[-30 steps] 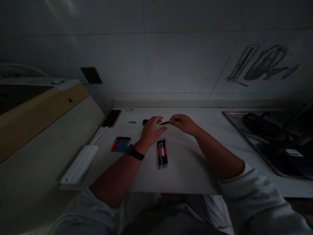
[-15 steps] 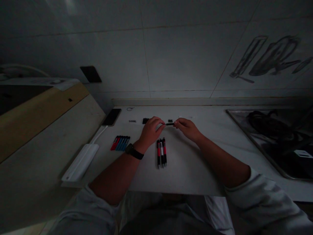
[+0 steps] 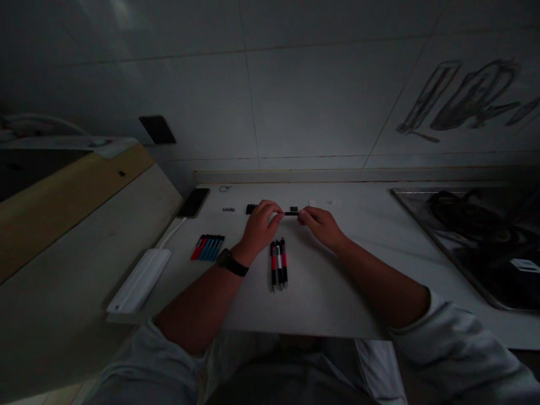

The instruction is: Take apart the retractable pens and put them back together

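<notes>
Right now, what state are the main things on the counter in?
Thin black rod: held by left hand and right hand
Red, white, black pens: lying side by side
Slim red and blue barrels: lined up
Black rectangular smartphone: lying flat, screen dark
White oblong block: cable attached
</notes>
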{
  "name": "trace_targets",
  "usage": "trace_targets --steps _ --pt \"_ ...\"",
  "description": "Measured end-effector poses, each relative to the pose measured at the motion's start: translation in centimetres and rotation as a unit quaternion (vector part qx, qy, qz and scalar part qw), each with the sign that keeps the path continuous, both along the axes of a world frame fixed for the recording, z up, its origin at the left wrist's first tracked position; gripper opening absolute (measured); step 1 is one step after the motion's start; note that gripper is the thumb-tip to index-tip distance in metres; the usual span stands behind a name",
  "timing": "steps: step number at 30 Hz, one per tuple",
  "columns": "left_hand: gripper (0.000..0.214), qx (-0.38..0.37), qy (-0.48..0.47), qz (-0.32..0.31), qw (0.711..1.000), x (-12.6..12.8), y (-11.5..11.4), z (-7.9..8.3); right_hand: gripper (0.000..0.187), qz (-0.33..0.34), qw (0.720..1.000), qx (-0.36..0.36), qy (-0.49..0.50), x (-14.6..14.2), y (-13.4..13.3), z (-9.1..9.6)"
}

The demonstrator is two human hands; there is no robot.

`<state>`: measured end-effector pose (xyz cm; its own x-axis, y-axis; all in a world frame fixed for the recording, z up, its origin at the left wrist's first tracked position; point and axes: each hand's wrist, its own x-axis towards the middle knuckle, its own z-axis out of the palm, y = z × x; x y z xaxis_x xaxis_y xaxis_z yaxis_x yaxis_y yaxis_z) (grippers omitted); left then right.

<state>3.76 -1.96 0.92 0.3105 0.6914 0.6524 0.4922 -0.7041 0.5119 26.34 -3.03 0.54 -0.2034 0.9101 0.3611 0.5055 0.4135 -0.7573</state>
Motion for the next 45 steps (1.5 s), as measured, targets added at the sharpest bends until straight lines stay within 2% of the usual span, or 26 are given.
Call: trace_targets --steps 3,6,10,13,16,19,23,28,30,32,34,37,40,42,45 --pt "0.004 0.001 0.001 0.003 1.0 0.0 0.0 0.0 0.03 0.009 1.0 -0.007 0.02 -0.1 0.0 -0.2" --pt "0.003 0.003 -0.001 0.004 1.0 0.0 0.0 0.0 0.033 0.014 0.999 -0.016 0.048 -0.1 0.1 -0.4" --pt "0.004 -0.005 0.005 0.0 1.0 0.0 0.0 -0.1 0.04 0.026 0.999 -0.037 0.018 -0.1 0.1 -0.3" --pt "0.004 -0.006 0.001 0.005 1.0 0.0 0.0 -0.1 0.032 0.029 0.998 -0.033 0.035 -0.1 0.0 -0.3" --pt "0.004 -0.006 -0.003 0.004 1.0 0.0 0.0 -0.1 0.034 0.022 0.997 -0.048 0.052 -0.2 0.0 -0.3" --pt "0.004 -0.009 -0.007 -0.01 1.0 0.1 0.0 -0.2 0.043 0.019 0.998 -0.06 0.024 -0.3 0.0 -0.3" --pt "0.004 -0.048 -0.037 -0.008 0.998 0.3 0.2 -0.6 0.028 -0.01 1.0 0.001 0.013 -0.2 0.2 -0.5" --pt "0.011 -0.171 -0.133 -0.01 0.976 1.2 0.0 -1.2 0.02 -0.043 0.994 0.1 -0.015 -0.2 -0.3 -0.1" --pt "0.013 -0.204 -0.154 -0.012 0.967 1.5 -0.2 -1.1 0.02 -0.046 0.991 0.124 -0.024 -0.2 -0.6 0.1" --pt "0.013 -0.204 -0.167 -0.009 0.965 1.2 -0.2 -0.4 0.02 -0.057 0.989 0.134 -0.018 -0.2 -0.7 0.2" --pt "0.011 -0.175 -0.175 0.007 0.969 0.2 0.1 0.8 0.02 -0.072 0.987 0.141 -0.003 0.0 -0.6 0.2" --pt "0.01 -0.112 -0.151 0.058 0.98 -3.0 1.1 3.2 0.019 -0.077 0.987 0.14 0.004 0.2 -0.3 0.0" --pt "0.007 -0.05 -0.036 0.122 0.991 -7.7 2.4 5.1 0.019 -0.071 0.989 0.129 -0.006 0.3 -0.1 -0.1" --pt "0.008 -0.03 0.062 0.15 0.986 -11.0 3.3 5.5 0.02 -0.064 0.99 0.126 -0.01 0.3 -0.1 -0.1" --pt "0.011 -0.04 0.168 0.174 0.969 -14.9 4.3 4.6 0.02 -0.052 0.99 0.127 -0.019 0.3 -0.1 -0.3"
